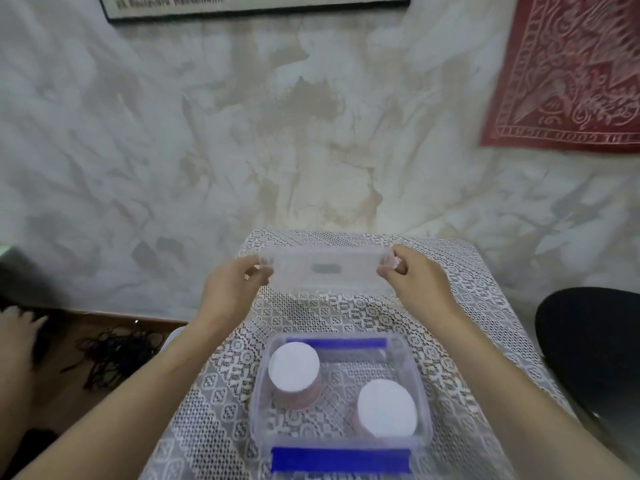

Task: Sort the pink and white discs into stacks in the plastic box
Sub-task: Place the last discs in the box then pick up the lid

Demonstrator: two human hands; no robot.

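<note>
My left hand [235, 285] pinches one end of the clear lid [327, 271], my right hand [415, 282] the other, fingers curled on its edges, holding it raised beyond the plastic box [260, 403], probably to close it over the left stack [294, 367] and right stack [386, 408] of white-topped discs inside.

Your box [259, 403] is clear with blue clasps [341, 460], lid [325, 271] clear too. Your left stack [293, 367]: white top, pink sides; right stack [386, 408]: white top. Your tablecloth [207, 410]: white lace, geometric. Red wall hanging [568, 74], pale ornament.
</note>
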